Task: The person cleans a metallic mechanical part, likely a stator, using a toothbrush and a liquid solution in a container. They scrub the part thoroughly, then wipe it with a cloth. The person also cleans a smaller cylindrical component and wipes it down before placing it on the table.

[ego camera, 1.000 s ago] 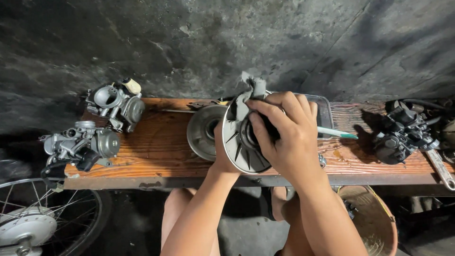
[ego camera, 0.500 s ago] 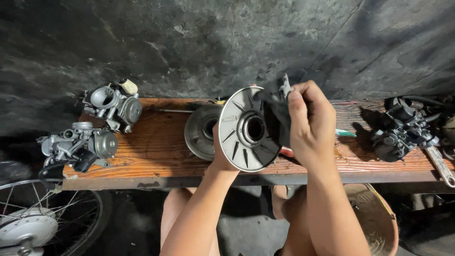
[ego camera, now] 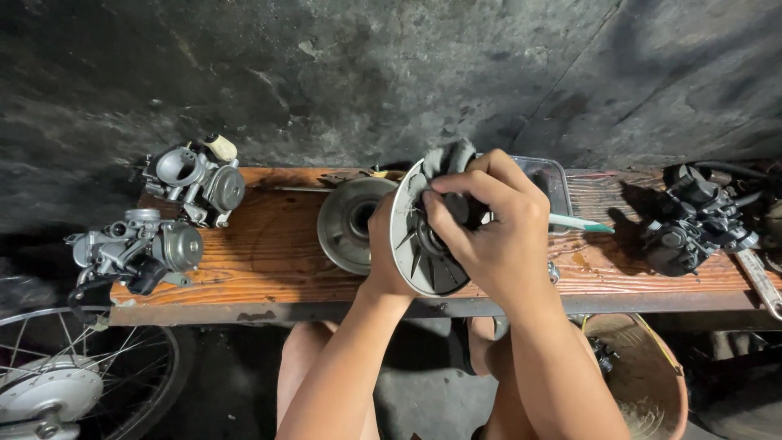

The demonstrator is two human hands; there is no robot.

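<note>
At centre, above the wooden bench [ego camera: 269,261], the left hand [ego camera: 383,261] grips a finned pulley disc [ego camera: 411,244] by its rim. The right hand [ego camera: 489,236] has its fingers [ego camera: 444,213] closed on a dark rag [ego camera: 448,159] (pressed into the hub). Two carburetors [ego camera: 195,175] sit at nine o'clock.

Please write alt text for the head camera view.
Right hand presses a dark rag into a finned metal disc that the left hand holds over a wooden bench. Two carburetors lie at left.
</note>
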